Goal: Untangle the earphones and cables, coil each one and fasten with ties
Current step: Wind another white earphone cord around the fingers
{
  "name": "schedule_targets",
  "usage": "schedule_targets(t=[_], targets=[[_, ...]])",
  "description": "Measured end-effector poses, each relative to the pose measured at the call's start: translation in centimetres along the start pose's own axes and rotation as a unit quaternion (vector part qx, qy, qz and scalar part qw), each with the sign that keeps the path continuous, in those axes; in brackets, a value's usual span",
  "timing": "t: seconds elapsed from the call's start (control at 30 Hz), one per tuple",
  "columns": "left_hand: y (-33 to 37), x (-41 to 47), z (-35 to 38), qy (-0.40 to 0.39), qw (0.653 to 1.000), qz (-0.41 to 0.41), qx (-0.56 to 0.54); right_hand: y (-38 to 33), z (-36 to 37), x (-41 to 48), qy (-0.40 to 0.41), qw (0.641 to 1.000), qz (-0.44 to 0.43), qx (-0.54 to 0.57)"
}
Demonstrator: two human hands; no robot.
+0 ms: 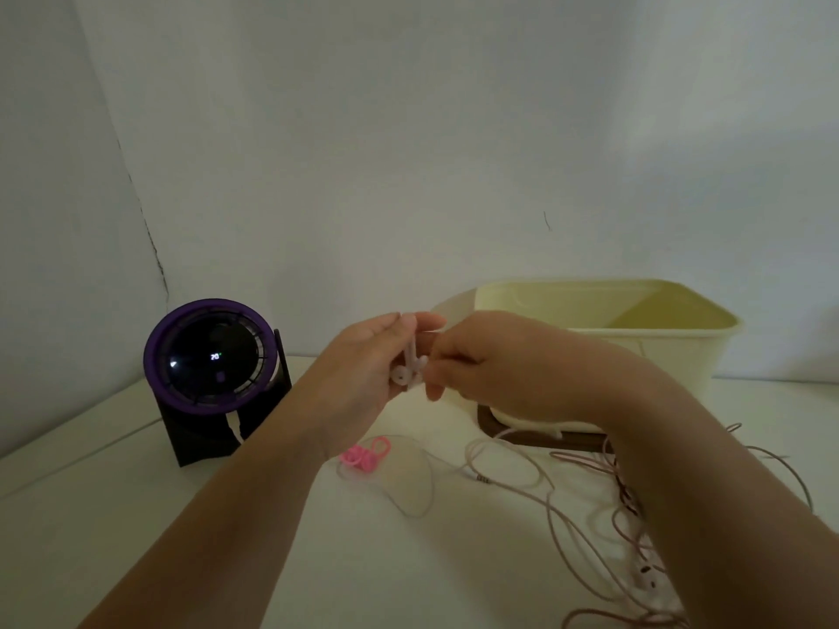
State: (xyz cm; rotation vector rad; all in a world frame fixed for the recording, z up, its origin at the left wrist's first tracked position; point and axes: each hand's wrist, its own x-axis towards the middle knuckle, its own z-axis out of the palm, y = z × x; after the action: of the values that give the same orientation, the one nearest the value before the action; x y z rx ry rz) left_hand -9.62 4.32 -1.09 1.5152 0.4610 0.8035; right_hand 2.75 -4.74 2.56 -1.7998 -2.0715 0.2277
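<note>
A white table [91, 515] runs back to a bare pale wall [408, 129] in dim light. Above the middle of the table both forearms rise from 6 o'clock and the hands meet, knuckle to knuckle. The left hand [363, 374] stands edge-up with its palm turned to 3 o'clock, and its thumb and fingertips pinch the white earbuds [406, 372]. The right hand [490, 374] comes in from 4 o'clock, back to the camera, fingers curled and pinching the same pair.

The earbuds' stems run nearly upright, from 12 to 6 o'clock, with the round buds at the low end.

On the table at 6 o'clock from the hands lie pink ties [361, 456]. From 5 to 4 o'clock spread tangled pinkish cables [567, 515], a jack plug [482, 478] pointing toward 9 o'clock.

At 3 o'clock a cream bin [635, 356] sits on a dark tray [488, 424]. At 9 o'clock stands a purple-rimmed fan [211, 356] whose small lit digits look like "20".
</note>
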Motion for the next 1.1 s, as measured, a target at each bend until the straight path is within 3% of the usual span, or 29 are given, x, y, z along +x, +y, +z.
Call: schedule_targets(t=[0.2,0.43,0.57,0.67,0.8,0.97,1.1], targets=[[0.1,-0.4,0.5,-0.049,0.998,-0.009,0.029,0.6,-1.2,-0.3,0.149,0.987,0.003,0.062],[0.0,-0.7,0.5,-0.098,0.995,0.015,0.018,1.0,-1.1,0.1,0.203,0.972,-0.012,0.118],[0.3,-0.9,0.4,-0.138,0.990,-0.012,-0.018,1.8,-0.7,0.8,0.248,0.951,-0.016,0.182],[1.1,-1.1,0.6,-0.167,0.971,-0.021,-0.168,2.8,0.2,1.5,0.228,0.936,-0.013,0.267],[2.0,-0.9,0.3,-0.102,0.939,0.005,-0.328,2.9,1.8,2.1,0.147,0.965,-0.001,0.218],[1.3,0.1,-0.6,0.002,0.963,0.024,-0.268,1.3,2.0,1.6,0.025,0.996,0.003,0.085],[0.9,0.1,-0.9,-0.003,0.975,0.008,-0.221,0.6,0.8,0.7,0.036,0.998,-0.014,0.048]])
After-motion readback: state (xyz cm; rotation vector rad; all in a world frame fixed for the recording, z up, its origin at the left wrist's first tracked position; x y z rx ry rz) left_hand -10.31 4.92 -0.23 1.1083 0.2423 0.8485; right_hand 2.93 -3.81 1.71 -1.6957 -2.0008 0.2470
